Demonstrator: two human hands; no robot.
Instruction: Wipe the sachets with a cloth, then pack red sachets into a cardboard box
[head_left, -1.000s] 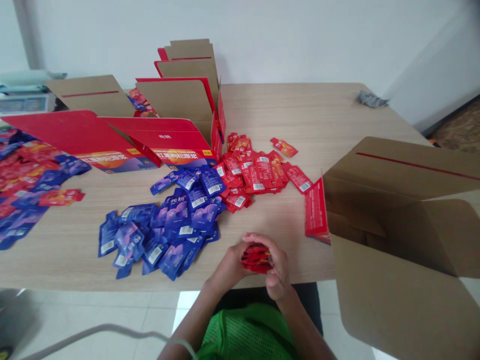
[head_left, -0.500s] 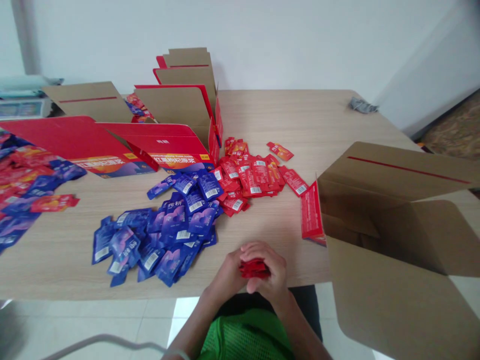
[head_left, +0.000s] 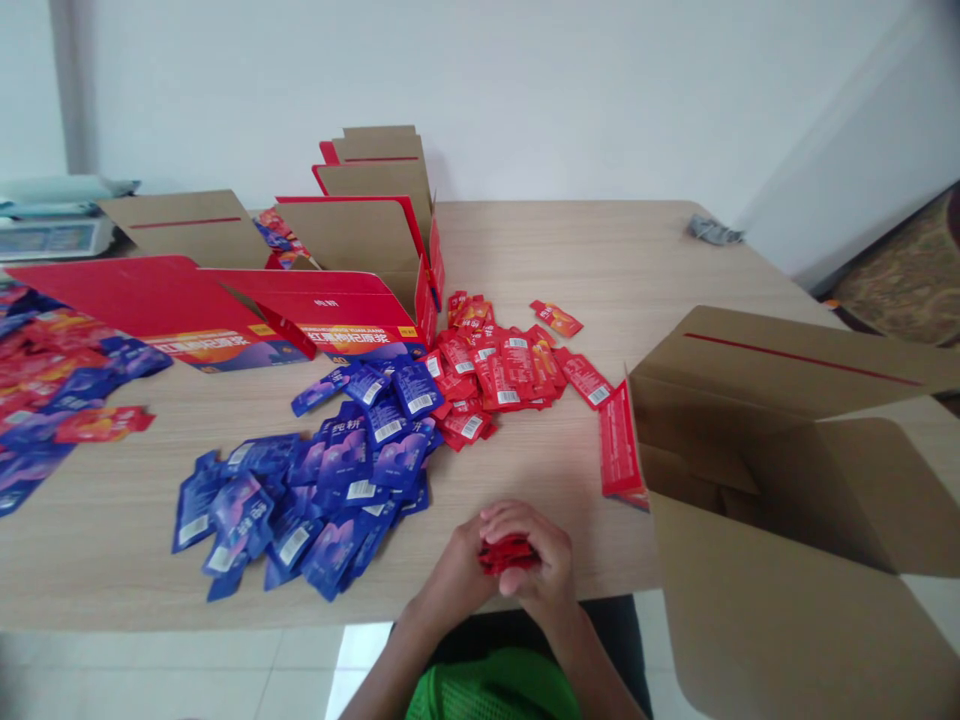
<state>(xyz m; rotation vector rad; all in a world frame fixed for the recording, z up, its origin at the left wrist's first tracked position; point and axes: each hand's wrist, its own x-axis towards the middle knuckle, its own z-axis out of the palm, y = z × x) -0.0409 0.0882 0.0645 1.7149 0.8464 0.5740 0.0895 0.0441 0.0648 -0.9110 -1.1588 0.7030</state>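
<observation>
My left hand (head_left: 459,572) and my right hand (head_left: 541,550) are together at the table's front edge, closed around a small stack of red sachets (head_left: 508,554). The left fingers are partly hidden behind the stack and the right hand. Beyond them lies a loose pile of red sachets (head_left: 517,370), with one red sachet (head_left: 556,318) apart behind it. To the left spreads a pile of blue sachets (head_left: 345,450). An open cardboard box (head_left: 720,440) stands to the right of my hands.
Open red boxes (head_left: 322,300) stand at the back left, with sachets behind their flaps. A mixed heap of red and blue sachets (head_left: 67,370) lies at the far left. A grey crumpled item (head_left: 715,231) is at the table's back right corner (head_left: 679,212).
The view has tilted slightly, so the table and boxes appear lower. Both hands keep the same hold on the red stack.
</observation>
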